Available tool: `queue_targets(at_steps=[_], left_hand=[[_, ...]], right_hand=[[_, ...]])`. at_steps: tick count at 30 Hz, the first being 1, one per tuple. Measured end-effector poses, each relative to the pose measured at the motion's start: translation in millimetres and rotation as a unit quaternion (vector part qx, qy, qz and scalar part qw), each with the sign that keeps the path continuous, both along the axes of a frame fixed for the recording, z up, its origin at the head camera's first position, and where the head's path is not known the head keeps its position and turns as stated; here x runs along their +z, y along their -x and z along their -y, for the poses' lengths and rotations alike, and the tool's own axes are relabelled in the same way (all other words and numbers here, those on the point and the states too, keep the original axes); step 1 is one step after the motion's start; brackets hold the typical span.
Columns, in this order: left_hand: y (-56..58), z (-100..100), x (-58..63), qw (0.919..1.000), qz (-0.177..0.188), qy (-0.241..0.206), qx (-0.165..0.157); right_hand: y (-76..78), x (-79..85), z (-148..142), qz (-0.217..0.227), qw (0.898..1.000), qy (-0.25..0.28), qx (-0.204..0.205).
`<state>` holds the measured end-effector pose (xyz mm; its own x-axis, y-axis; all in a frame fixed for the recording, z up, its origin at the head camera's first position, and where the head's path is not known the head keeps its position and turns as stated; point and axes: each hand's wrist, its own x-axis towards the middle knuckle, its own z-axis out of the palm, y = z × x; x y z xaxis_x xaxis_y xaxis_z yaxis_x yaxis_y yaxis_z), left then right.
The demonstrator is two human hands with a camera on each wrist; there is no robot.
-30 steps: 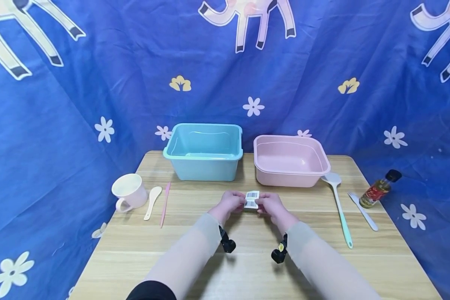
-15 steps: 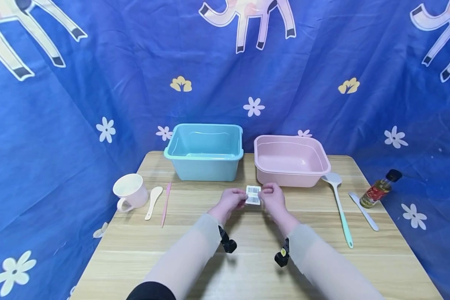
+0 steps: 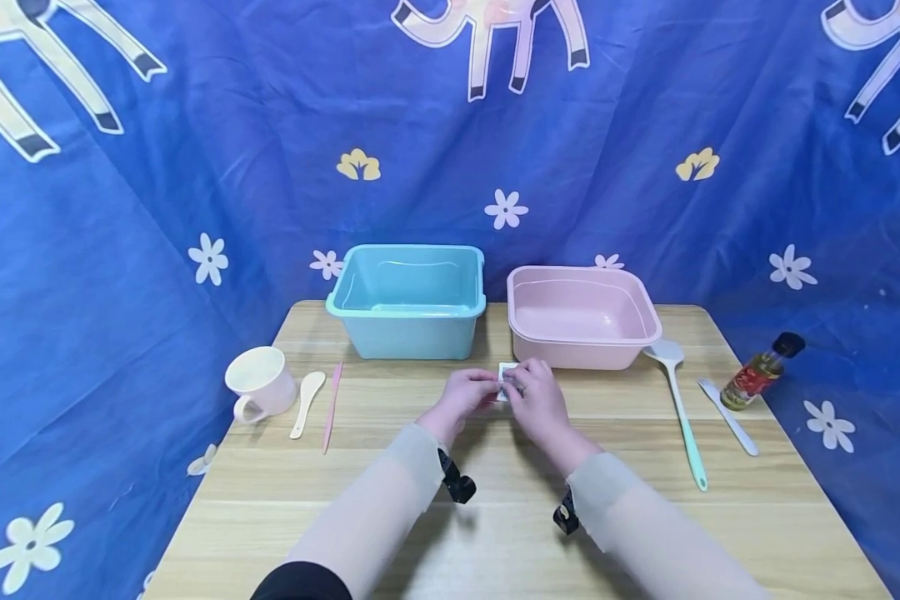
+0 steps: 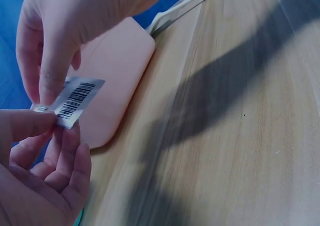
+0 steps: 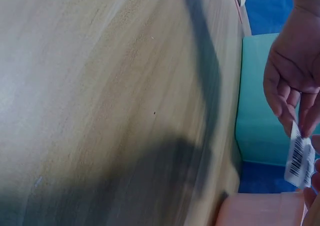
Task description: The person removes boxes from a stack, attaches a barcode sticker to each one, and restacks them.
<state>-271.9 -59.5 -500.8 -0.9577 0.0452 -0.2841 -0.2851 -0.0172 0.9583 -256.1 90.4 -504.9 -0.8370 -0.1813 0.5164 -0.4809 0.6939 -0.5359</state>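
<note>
Fingers of your left hand [image 3: 459, 400] and right hand [image 3: 543, 403] pinch the barcode label [image 4: 77, 99] between them, its long axis pointing away.

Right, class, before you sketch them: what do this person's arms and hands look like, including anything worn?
The left hand and right hand are bare; no gloves show. The left sleeve and right sleeve are pale and plain, with greyish cuffs. A black device sits at the left wrist, a similar one at the right. Black material covers the left arm at the head view's bottom edge.
</note>
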Motion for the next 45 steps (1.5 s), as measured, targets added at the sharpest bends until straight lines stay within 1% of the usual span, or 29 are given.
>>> queue_targets(at_steps=[5,6,9,12,13,14,22,28,33,37,40,43,45], left_hand=[[-0.7,-0.8,2.9,0.9998,-0.009,-0.014,-0.012],[-3.6,-0.6,8.0,0.9997,-0.012,-0.016,-0.017],[-4.0,-1.0,9.1,0.9995,-0.015,-0.019,-0.021],[-5.0,-2.1,9.0,0.9995,-0.018,-0.017,-0.018],[-2.6,-2.6,4.2,0.9996,-0.017,-0.016,-0.014],[-2.8,-2.9,3.9,0.9996,-0.017,-0.016,-0.012],[-4.2,-3.1,3.0,0.9995,-0.027,-0.006,-0.015],[-4.4,-2.5,3.1,0.9994,-0.03,-0.003,-0.015],[-4.2,-1.5,3.1,0.9992,-0.034,0.0,-0.019],[-3.6,-1.8,2.9,0.9993,-0.033,0.0,-0.019],[-2.9,-1.7,1.5,0.9994,-0.029,-0.003,-0.016],[-2.7,-1.3,-0.1,0.9994,-0.03,-0.002,-0.014],[-2.8,-0.9,-0.5,0.9994,-0.031,-0.001,-0.013]], right_hand=[[0.3,-1.4,0.6,-0.015,1.0,0.007,-0.001],[0.2,-1.3,0.5,-0.015,1.0,0.007,-0.002],[0.3,-1.6,-0.2,-0.018,1.0,0.009,-0.005],[0.6,-2.8,-0.9,-0.02,1.0,0.011,-0.005],[0.9,-3.5,-1.0,-0.021,1.0,0.012,-0.005],[0.8,-3.8,-1.1,-0.022,1.0,0.013,-0.005],[0.9,-6.9,-1.4,-0.038,0.999,0.005,-0.006],[1.9,-8.3,-1.5,-0.051,0.999,0.01,-0.004],[2.9,-9.2,-1.2,-0.052,0.999,0.014,-0.009],[3.5,-7.9,-0.3,-0.04,0.998,0.043,-0.018],[3.4,-5.4,0.4,-0.017,0.996,0.079,-0.031],[3.5,-2.3,0.6,0.023,0.991,0.126,-0.043],[4.4,-1.6,-0.1,0.066,0.982,0.169,-0.053]])
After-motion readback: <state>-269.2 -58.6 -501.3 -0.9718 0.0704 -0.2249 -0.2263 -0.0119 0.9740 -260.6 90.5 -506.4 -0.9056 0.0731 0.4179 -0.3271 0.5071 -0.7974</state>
